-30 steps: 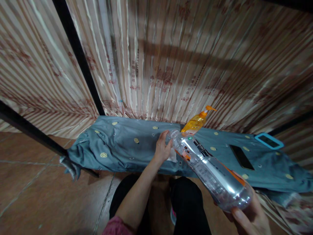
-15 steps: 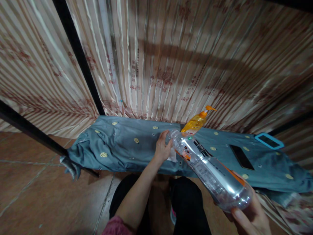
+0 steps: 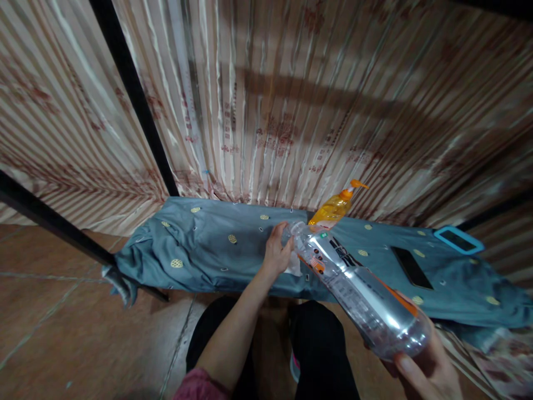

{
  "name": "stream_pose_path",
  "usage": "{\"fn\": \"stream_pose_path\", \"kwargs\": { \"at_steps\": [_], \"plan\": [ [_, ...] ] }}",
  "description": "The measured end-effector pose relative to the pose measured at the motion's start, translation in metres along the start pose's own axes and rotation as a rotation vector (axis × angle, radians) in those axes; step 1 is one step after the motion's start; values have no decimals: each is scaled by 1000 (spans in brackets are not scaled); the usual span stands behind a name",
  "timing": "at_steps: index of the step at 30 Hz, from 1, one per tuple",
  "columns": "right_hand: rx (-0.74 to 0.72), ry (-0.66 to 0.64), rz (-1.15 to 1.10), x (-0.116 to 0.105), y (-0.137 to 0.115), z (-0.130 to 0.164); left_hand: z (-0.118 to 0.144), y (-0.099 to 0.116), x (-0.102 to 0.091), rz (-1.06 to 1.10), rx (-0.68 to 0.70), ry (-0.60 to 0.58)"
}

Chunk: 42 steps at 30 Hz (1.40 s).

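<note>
A clear plastic bottle (image 3: 362, 291) with a silver and orange label lies tilted in front of me, its neck to the upper left and its base to the lower right. My left hand (image 3: 277, 253) is closed around the neck end; the mouth is partly hidden by the fingers. At the base, my right hand (image 3: 433, 364) grips the bottle from below and the side. Just beyond the neck stands a pump bottle (image 3: 333, 210) of yellow liquid with an orange pump head. Something white and thin (image 3: 295, 266) lies under the neck; what it is I cannot tell.
A bench covered with grey-green patterned cloth (image 3: 212, 250) runs across the view. On its right lie a dark phone (image 3: 412, 268) and a blue-framed object (image 3: 458, 240). Dark metal posts (image 3: 137, 100) stand at the left, before a striped curtain (image 3: 278, 100).
</note>
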State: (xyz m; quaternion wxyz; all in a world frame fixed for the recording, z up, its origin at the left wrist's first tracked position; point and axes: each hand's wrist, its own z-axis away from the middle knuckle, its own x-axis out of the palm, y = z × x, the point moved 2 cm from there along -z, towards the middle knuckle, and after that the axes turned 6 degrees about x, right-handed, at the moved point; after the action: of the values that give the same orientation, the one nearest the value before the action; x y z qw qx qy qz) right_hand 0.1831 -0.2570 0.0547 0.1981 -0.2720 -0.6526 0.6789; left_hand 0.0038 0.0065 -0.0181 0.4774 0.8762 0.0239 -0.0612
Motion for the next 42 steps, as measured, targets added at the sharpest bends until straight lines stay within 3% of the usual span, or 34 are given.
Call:
{"fn": "stream_pose_path", "kwargs": {
  "at_steps": [12, 22, 32, 42],
  "plan": [
    [28, -17, 1, 0, -4, 0, 0, 2, 0, 5, -2, -7],
    [-34, -2, 27, -5, 5, -3, 0, 2, -1, -1, -5, -10],
    [33, -38, -26, -1, -1, -1, 0, 4, -2, 7, 0, -12],
    [75, 15, -35, 6, -6, 4, 0, 7, -3, 5, -5, -13]
  ]
}}
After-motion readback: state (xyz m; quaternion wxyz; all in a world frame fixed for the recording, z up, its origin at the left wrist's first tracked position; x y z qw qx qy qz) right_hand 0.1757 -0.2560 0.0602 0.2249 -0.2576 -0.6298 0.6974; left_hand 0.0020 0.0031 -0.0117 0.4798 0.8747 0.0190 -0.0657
